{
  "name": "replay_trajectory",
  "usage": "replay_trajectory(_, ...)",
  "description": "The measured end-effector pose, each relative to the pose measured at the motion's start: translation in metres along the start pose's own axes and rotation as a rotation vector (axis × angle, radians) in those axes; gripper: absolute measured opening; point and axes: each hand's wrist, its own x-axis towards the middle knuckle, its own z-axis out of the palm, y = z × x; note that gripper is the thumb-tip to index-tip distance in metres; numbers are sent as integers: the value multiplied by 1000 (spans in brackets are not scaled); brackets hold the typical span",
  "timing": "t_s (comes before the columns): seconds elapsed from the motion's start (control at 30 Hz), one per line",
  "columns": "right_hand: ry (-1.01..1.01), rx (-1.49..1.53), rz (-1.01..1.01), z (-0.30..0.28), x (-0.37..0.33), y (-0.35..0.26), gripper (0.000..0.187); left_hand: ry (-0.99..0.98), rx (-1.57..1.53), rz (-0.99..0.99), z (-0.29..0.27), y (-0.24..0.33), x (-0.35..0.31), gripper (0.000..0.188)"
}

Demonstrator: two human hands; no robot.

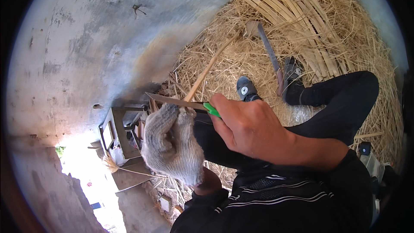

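My left hand (173,146), in a pale knitted work glove, is closed around the near end of a long, narrow bamboo-like strip (208,70). The strip slants away up and to the right, over the shavings. In my bare right hand (256,127) is a knife (170,99) with a green handle, its fingers wrapped round the handle. The blade points left and lies across the strip just above the gloved fingers. Where exactly the edge meets the strip is too small to tell.
Straw-coloured shavings (224,67) cover the floor. A long-bladed chopper (269,48) lies beside my shoe (293,80). Beyond it is a pile of split strips (302,21). A grey wall (99,47) rises at left, above a small wooden stand (123,133) and a straw broom (110,164).
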Motion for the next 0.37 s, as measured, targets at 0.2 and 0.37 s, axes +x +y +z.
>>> replay_trajectory(0.2, -32, -412, 286, 39, -12, 120, 18, -31, -57, -17, -13, -2, 5, 17)
replay_trajectory(0.37, -34, -148, 465, -6, -27, 88, 30, -18, -136, -118, -13, -9, -3, 19)
